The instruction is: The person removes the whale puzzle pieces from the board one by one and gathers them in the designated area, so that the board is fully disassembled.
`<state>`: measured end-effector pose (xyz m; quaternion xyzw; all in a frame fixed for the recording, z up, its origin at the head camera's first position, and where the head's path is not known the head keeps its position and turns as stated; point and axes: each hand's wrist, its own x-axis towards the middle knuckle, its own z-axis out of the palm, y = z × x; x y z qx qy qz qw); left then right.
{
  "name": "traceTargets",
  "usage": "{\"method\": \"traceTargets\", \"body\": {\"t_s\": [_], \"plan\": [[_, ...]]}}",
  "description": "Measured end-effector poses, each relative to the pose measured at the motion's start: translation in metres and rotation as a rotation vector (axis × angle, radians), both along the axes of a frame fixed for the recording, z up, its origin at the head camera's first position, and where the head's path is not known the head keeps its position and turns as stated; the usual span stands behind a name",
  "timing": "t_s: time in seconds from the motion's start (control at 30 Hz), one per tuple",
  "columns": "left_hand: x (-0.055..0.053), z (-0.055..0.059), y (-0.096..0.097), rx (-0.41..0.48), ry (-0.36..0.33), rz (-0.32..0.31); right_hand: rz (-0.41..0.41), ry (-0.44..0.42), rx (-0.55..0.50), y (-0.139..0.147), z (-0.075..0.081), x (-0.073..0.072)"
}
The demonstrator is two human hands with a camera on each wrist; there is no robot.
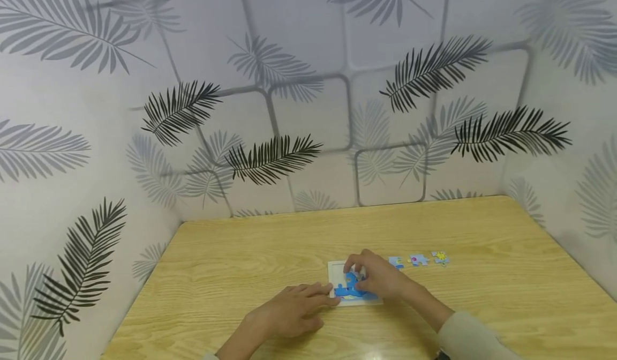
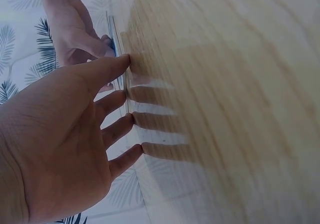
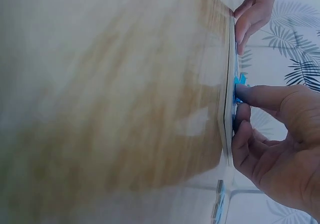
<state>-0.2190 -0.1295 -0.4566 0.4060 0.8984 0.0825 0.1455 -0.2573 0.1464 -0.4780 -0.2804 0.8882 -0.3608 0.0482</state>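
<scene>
A small jigsaw puzzle with a white frame (image 1: 331, 272) lies flat on the table, blue pieces (image 1: 341, 291) filling its lower part. My right hand (image 1: 378, 276) is over the puzzle's right side. Its thumb and fingers pinch a blue puzzle piece (image 3: 242, 79), which stands tilted up from the board in the right wrist view; the fingers cover much of it. At the frame's lower left, my left hand (image 1: 296, 307) rests with loosely stretched fingers, its fingertips right at the edge. In the left wrist view the left hand (image 2: 65, 129) has its fingers spread on the tabletop and frame edge.
Right of the puzzle, loose pieces lie in a row: one partly behind the right hand (image 1: 395, 262), a pale blue piece (image 1: 418, 259) and one with a yellow flower (image 1: 439, 256). The wooden table (image 1: 241, 253) meets leaf-patterned walls (image 1: 308, 183) at the back and sides.
</scene>
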Motion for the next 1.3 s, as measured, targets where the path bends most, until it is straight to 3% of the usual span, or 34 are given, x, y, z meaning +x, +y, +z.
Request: {"method": "traceTargets", "body": {"t_s": [0.2,0.37,0.77,1.07,1.3], "plan": [[0.001,0.001,0.0,-0.009,0.006,0.002,0.033,0.024,-0.063,0.0,0.001,0.0],[0.001,0.002,0.0,-0.02,0.008,-0.002,0.052,-0.031,-0.15,0.003,0.003,0.0],[0.002,0.001,0.002,-0.025,0.012,0.02,-0.057,-0.112,-0.288,0.043,0.012,0.0],[0.003,0.002,-0.001,-0.015,0.029,0.019,-0.106,-0.112,-0.31,0.079,0.019,0.004],[0.001,0.0,-0.002,-0.006,0.03,-0.004,-0.144,-0.113,-0.242,0.105,0.017,0.006]]}}
